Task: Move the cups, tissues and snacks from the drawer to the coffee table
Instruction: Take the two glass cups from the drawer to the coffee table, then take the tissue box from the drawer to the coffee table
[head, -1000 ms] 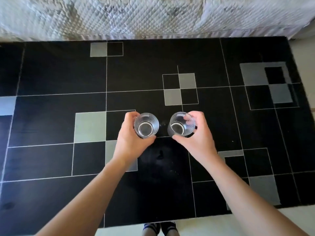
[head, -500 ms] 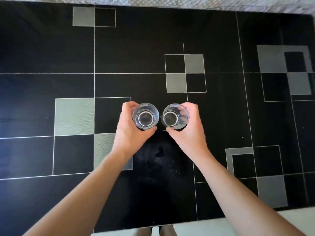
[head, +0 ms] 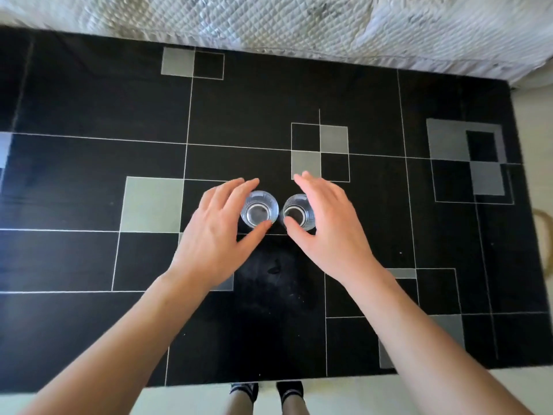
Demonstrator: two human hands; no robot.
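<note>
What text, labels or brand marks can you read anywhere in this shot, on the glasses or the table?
None: no readable text anywhere.
Left glass cup: clear, no print or label visible.
Right glass cup: clear, partly hidden by the right hand, no mark visible.
Coffee table: only grey squares and thin white lines, no letters or numbers.
Quilted cover behind: blurred pattern, no writing.
Left hand is open beside its cup.

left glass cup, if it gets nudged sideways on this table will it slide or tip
The left glass cup looks short and wide, standing upright, so it would probably slide rather than tip. The glossy black table likely offers little friction. It seems empty, so probably light, and clear glass is likely fragile.
</note>
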